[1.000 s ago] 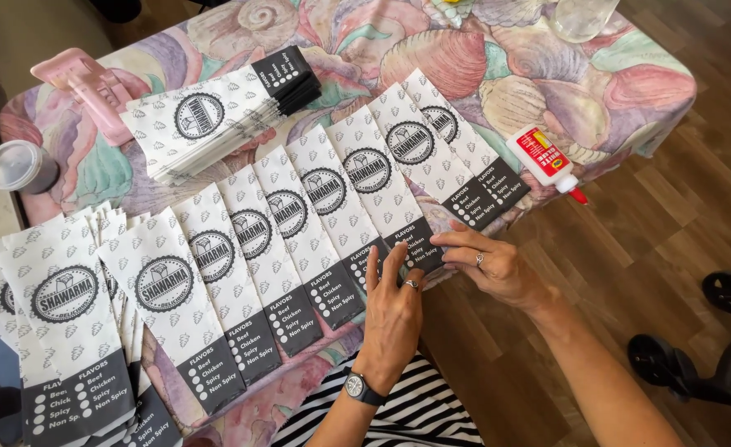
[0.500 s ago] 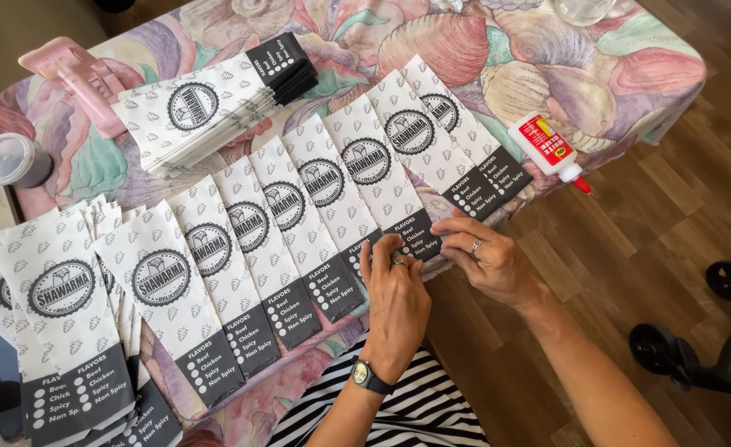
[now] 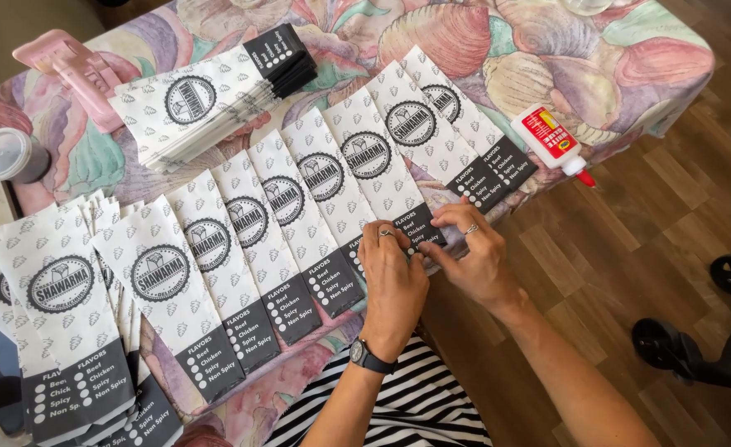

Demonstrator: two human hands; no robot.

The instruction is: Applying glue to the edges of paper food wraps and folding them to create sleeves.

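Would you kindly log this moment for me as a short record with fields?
Left hand: pressing the dark bottom end of one paper bag in the row.
Right hand: fingers on the same bag end, beside the left hand.
Row: printed white bags overlapping across the patterned tablecloth.
Stack of bags: upper left, behind the row.
Glue bottle: lying at the table's right edge.
Pink tool: far left corner.

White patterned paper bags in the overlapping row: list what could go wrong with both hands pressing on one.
1. The left hand and right hand press the dark bottom end of one white patterned paper bag; a sideways push could shift its overlapping neighbours.
2. The white glue bottle with red label lies at the edge of the table with the shell-patterned cloth; a bump could knock it off.
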